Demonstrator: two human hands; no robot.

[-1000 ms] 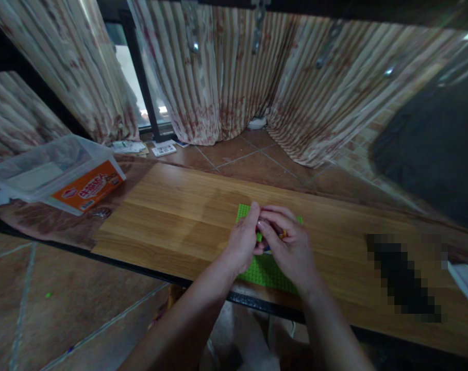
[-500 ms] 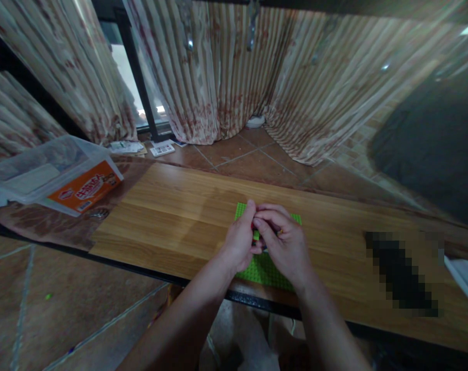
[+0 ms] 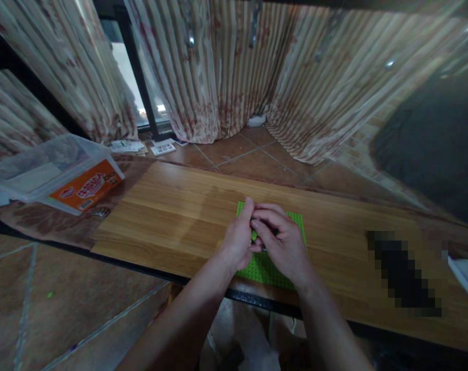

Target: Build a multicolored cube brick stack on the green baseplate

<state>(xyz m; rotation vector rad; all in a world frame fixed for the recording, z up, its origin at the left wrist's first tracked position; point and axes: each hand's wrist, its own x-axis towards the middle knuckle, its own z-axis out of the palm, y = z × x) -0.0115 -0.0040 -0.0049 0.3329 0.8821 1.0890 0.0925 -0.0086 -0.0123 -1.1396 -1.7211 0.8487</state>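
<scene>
Striped, red-patterned fabric curtains (image 3: pixel 195 77) are hanging behind the long, brown wood-grain bench (image 3: pixel 172 206), where a flat, bright-green studded plastic plate (image 3: pixel 264 272) is lying. Over the plate, the left hand (image 3: pixel 238 234) and right hand (image 3: pixel 287 239) are grasping a small, bright-green piece (image 3: pixel 254 236) between them — they are covering most of it, leaving its full shape unclear.

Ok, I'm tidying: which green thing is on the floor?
The tiny bit on the tiles, lower left; the studded plate is on the table, the other piece between left hand and right hand.
</scene>
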